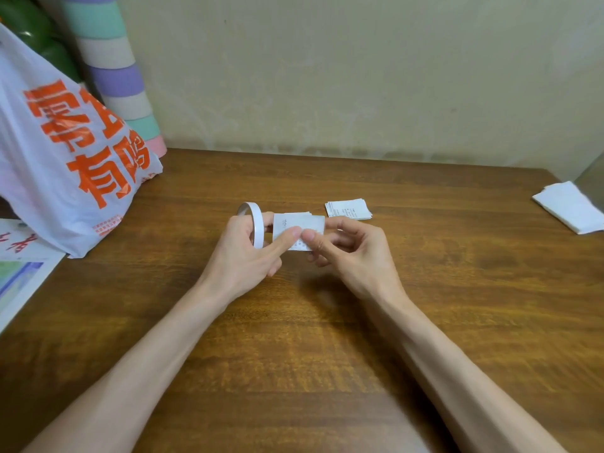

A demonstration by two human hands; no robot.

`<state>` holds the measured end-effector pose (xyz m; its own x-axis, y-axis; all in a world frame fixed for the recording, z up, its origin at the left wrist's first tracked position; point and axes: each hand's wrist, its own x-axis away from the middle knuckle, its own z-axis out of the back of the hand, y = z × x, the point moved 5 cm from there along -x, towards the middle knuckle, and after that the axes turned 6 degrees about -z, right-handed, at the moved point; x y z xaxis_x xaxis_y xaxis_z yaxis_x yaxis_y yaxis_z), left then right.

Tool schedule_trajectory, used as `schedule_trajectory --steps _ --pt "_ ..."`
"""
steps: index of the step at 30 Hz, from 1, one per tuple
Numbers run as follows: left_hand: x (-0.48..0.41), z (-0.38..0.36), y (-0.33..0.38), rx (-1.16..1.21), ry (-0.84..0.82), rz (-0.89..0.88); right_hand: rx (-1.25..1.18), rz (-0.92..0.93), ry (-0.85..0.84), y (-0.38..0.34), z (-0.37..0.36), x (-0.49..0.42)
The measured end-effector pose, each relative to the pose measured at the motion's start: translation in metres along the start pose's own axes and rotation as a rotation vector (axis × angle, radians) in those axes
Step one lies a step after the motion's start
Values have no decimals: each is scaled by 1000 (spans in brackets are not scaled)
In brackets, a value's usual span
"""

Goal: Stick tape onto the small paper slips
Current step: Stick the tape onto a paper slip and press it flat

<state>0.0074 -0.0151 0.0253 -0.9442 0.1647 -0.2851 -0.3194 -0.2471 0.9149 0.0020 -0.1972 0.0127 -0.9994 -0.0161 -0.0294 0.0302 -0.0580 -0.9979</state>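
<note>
Pinching paper slip (294, 223) | left hand (242, 256) + right hand (354, 256) (thumbs side by side) | tape roll (259, 227) looped on left

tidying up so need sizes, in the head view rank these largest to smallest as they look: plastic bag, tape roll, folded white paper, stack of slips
1. plastic bag
2. folded white paper
3. tape roll and stack of slips look alike, so not ranked
</note>
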Motion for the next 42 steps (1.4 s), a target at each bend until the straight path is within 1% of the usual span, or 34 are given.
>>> schedule_trajectory --steps 4,7,11,14,18,22,26,29,31,34,36,39,42 --pt "0 -2 -1 -24 17 9 80 19 -6 1 5 -5" --pt "-1 1 -1 -8 57 13 66 29 -12 1 4 -3" --pt "1 1 1 -45 49 0 46 23 -58 0 -2 0" --pt "2 -2 3 -52 45 16 69 47 -38 -2 1 -2" --pt "1 0 3 5 63 21 56 52 -12 -2 2 -2" --pt "1 2 1 -37 95 14 105 68 26 -1 2 -2" --pt "1 -1 0 -29 38 31 151 100 54 -1 -1 2" --pt "-2 1 -4 -73 72 36 113 82 50 -3 -2 3" --pt "-3 0 -5 -100 57 33 122 62 40 -4 -3 4" --pt "0 -4 -2 -17 6 33 135 77 71 -4 0 2" --pt "1 -3 -1 20 12 45 126 98 77 -5 1 1" --pt "1 -1 0 4 27 37 63 82 27 -6 -1 3" --pt "1 -4 1 3 8 21 89 89 30 -5 0 2"
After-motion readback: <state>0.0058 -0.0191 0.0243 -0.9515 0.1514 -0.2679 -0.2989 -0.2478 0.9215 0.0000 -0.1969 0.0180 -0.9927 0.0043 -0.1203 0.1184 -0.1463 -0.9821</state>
